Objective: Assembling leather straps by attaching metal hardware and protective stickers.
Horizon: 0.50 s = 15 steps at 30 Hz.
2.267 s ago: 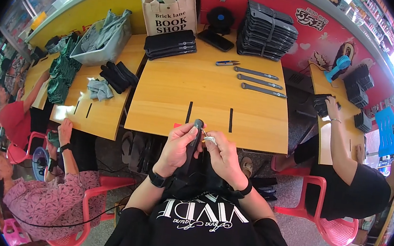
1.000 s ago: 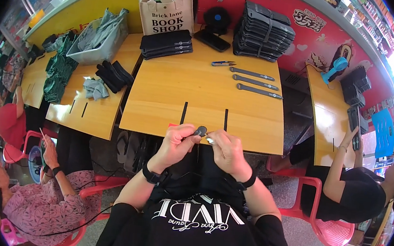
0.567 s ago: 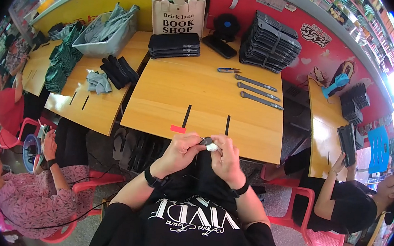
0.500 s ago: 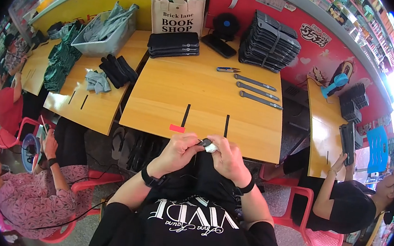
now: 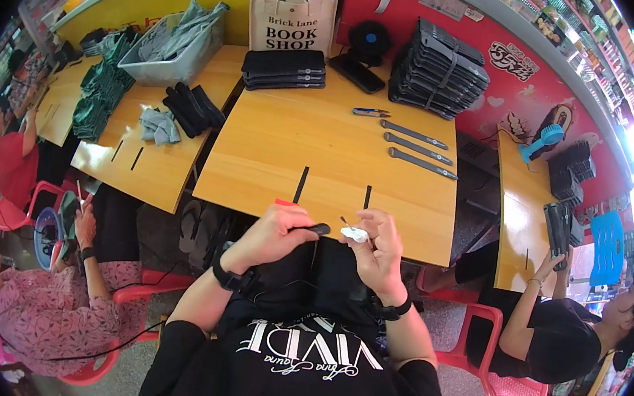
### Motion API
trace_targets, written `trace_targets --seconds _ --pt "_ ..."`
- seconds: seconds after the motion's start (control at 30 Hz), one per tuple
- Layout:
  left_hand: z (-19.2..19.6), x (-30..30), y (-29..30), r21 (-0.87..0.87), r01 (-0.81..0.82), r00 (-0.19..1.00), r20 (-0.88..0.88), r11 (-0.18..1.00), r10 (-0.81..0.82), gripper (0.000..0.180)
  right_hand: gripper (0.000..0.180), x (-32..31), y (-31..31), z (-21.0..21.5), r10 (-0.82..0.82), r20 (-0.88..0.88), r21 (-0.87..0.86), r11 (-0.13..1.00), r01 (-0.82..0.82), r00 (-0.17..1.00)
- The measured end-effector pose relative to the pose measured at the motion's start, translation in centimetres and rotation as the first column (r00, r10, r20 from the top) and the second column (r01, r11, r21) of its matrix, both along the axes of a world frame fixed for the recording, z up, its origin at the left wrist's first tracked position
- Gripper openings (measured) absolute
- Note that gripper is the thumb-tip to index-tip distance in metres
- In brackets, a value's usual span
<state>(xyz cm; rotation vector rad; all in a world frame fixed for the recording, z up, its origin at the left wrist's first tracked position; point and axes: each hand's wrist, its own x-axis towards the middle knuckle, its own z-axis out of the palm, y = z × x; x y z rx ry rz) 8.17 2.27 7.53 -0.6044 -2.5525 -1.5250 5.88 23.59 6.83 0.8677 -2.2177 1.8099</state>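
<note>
Just over the near edge of the table, my left hand (image 5: 277, 234) is closed on a dark strap-like piece (image 5: 319, 229), whose rounded end sticks out toward the right. My right hand (image 5: 378, 256) pinches a white wad (image 5: 354, 234), perhaps tissue or cloth, with a thin dark-tipped stick (image 5: 344, 221) poking out beside it; some of its fingers are raised. A small gap separates the wad from the strap end. Three grey straps (image 5: 417, 151) lie side by side at the table's right, below a pair of blue-handled thread snips (image 5: 371, 113).
Folded dark pieces (image 5: 283, 70), a tote bag (image 5: 292, 24), a phone (image 5: 357, 73), a black fan (image 5: 369, 41) and a tied dark stack (image 5: 440, 69) line the table's back. A grey bin (image 5: 169, 69) stands left. Co-workers sit on both sides.
My hands have drawn apart; both were together at the dark strap end before. The white wad has come away from it, and my right fingers have lifted. The whole view has shifted slightly.
</note>
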Motion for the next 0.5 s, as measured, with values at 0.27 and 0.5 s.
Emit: trace_targets --seconds 0.27,0.5 --pt "-1.8 0.1 1.7 0.639 -0.331 0.827 0.55 0.695 -0.112 0.018 0.031 1.5 -1.1 -1.9 -0.102 0.11 -0.005 0.995 0.104 0.989" --pt "-1.7 0.1 2.4 0.651 -0.308 0.843 0.525 0.694 -0.119 0.018 0.034 1.0 -1.7 -1.3 -0.092 0.124 -0.018 0.995 0.095 0.988"
